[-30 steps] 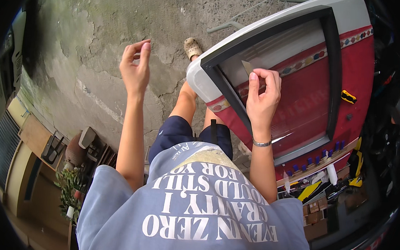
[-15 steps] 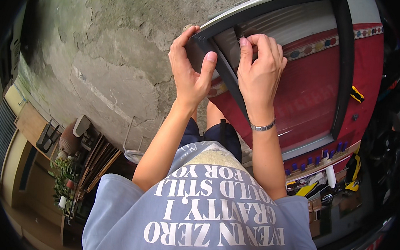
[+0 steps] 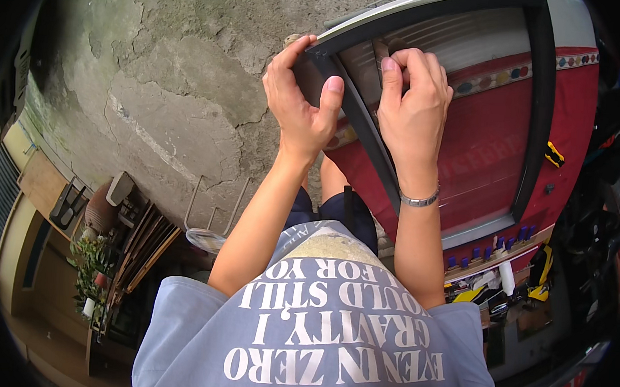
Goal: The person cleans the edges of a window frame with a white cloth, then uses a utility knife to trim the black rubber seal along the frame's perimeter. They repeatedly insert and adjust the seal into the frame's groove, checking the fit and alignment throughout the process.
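Note:
A dark-framed window panel (image 3: 542,86) with a see-through pane lies tilted in front of me. My left hand (image 3: 302,105) is at its near left corner, fingers curled over the outer edge and thumb raised apart. Over the pane, close to the left bar of the frame, my right hand (image 3: 416,104) is closed in a pinch. Between its thumb and forefinger a thin brownish strip (image 3: 380,52) sticks out; its exact kind is unclear. A metal-banded watch (image 3: 420,200) circles my right wrist.
Beneath the panel is a red and white surface (image 3: 574,109) carrying a yellow-black cutter (image 3: 554,154). A wooden rack (image 3: 503,257) with blue-handled tools stands at the right. Cracked concrete (image 3: 167,109) spreads leftward; stacked boards (image 3: 142,255) and a plant (image 3: 90,269) are at lower left.
My right hand has shifted slightly right, and more of the brownish strip shows at its fingertips. The left hand stays at the frame corner. The whole view has shifted a little.

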{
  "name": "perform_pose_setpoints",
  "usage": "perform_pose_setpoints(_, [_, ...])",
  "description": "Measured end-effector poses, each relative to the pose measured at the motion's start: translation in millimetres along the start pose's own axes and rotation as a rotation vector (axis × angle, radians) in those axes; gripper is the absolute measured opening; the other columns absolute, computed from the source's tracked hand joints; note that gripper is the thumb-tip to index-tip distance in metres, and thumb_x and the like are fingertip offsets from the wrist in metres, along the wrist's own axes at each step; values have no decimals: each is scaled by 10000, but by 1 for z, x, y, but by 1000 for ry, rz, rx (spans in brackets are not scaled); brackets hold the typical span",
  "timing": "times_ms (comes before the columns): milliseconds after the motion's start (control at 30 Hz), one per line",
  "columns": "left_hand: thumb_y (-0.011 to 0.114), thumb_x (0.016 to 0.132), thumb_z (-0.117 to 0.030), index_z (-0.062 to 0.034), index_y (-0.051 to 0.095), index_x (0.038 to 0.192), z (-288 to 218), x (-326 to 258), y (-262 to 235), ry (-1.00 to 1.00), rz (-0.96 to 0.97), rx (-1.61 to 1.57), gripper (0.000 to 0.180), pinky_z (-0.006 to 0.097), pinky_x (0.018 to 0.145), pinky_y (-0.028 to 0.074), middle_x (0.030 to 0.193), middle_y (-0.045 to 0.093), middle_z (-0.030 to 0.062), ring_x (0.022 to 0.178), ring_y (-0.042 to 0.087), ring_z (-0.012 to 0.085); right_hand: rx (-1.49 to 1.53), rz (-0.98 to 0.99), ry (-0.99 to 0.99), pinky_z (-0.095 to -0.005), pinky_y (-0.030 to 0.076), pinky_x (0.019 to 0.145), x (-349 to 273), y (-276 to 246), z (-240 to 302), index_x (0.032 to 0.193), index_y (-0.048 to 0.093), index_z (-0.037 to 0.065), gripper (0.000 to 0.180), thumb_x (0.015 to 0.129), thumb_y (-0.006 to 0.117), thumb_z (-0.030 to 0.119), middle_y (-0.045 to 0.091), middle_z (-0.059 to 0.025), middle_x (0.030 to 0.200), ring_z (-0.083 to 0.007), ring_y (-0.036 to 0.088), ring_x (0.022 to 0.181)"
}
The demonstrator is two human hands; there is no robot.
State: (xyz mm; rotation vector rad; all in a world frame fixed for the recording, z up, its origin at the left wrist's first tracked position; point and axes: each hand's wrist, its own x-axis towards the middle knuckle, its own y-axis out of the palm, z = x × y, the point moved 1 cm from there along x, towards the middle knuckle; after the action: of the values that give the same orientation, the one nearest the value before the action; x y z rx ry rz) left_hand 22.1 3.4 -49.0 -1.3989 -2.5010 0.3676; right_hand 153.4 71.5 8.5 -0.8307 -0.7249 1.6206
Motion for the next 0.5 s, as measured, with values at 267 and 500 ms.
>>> perform_pose_setpoints(267, [706,881,-399,-81,555,1439,-66,-12,-7,253,310,742,660,534,1226,108,1609,276,316,1507,169,475,451,-104,96,-285,477,632,4,-13,-26,956,641,0,105,978,677,96,596,-71,863,-148,565,672])
perform_pose_setpoints(500, [678,900,-529,-70,570,1422,-79,-10,14,111,490,929,704,618,1202,59,1677,97,306,1548,-3,503,759,-109,250,-238,482,681,2,-19,-35,1011,655,-5,127,1007,667,121,661,-11,866,-67,565,760])
